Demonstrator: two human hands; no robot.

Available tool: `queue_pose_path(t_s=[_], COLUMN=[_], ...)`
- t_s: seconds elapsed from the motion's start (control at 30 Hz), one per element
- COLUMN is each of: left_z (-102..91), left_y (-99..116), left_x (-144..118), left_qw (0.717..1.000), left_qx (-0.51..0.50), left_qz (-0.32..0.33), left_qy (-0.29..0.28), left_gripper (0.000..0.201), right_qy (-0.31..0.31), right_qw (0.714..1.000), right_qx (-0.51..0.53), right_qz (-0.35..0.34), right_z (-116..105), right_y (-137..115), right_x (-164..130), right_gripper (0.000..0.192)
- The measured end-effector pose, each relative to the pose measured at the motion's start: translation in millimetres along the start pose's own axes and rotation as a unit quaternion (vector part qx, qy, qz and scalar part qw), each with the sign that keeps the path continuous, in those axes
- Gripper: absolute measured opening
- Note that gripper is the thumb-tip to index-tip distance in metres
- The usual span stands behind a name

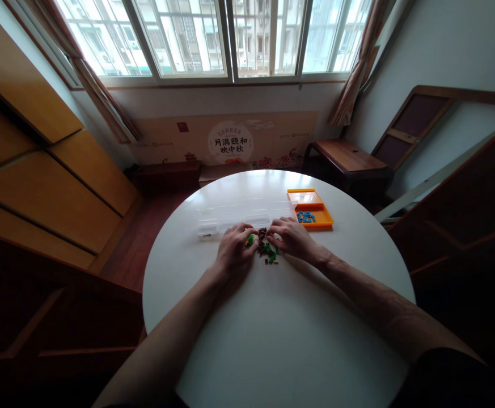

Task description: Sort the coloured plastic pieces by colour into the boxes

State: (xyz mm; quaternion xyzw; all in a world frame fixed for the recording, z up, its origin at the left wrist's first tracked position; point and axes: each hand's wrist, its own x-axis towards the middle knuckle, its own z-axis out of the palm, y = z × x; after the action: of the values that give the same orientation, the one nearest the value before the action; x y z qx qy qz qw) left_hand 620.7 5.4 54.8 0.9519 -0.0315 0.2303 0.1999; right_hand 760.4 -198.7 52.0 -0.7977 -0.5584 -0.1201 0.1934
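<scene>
A small pile of brown and green toy bricks lies on the white round table, between my two hands. My left hand is at the pile's left side, its thumb and fingers closed around several green bricks, with a little yellow among them. From the right, my right hand reaches onto the pile's upper edge with curled fingers. Its fingertips touch the brown bricks, but whatever they pinch is too small to make out. Just behind the hands stands a clear plastic compartment box, partly covered by them.
An orange tray with blue bricks in one section sits beyond my right hand. The round table has a curved edge. A wooden stool stands at the back right, below the window, and wooden cabinets line the left.
</scene>
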Motion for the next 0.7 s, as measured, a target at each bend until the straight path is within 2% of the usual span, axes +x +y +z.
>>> queue_pose_path(t_s=[0.2,0.33,0.53,0.6,0.7], left_z=[-1.6,-1.1,0.9,1.9,2.9], left_y=[2,2,-3,-4,-6], left_x=[0,1,-1,-2,-3], left_qw=[1.000,1.000,1.000,1.000,1.000], left_qx=[0.000,0.007,0.012,0.010,0.010], left_qz=[0.008,0.005,-0.002,0.000,0.005], left_qy=[0.000,0.002,-0.002,-0.002,-0.004], left_gripper=[0.014,0.014,0.015,0.015,0.016], right_qy=[0.016,0.065,0.131,0.132,0.107], right_qw=[1.000,0.998,0.988,0.984,0.986], right_qx=[0.002,0.021,0.016,-0.007,-0.017], right_qz=[-0.022,0.000,0.086,0.119,0.124], right_z=[2,-8,-31,-35,-36], right_y=[0,8,59,78,95], right_x=[1,-5,-22,-29,-36], right_gripper=[0.004,0.005,0.010,0.009,0.011])
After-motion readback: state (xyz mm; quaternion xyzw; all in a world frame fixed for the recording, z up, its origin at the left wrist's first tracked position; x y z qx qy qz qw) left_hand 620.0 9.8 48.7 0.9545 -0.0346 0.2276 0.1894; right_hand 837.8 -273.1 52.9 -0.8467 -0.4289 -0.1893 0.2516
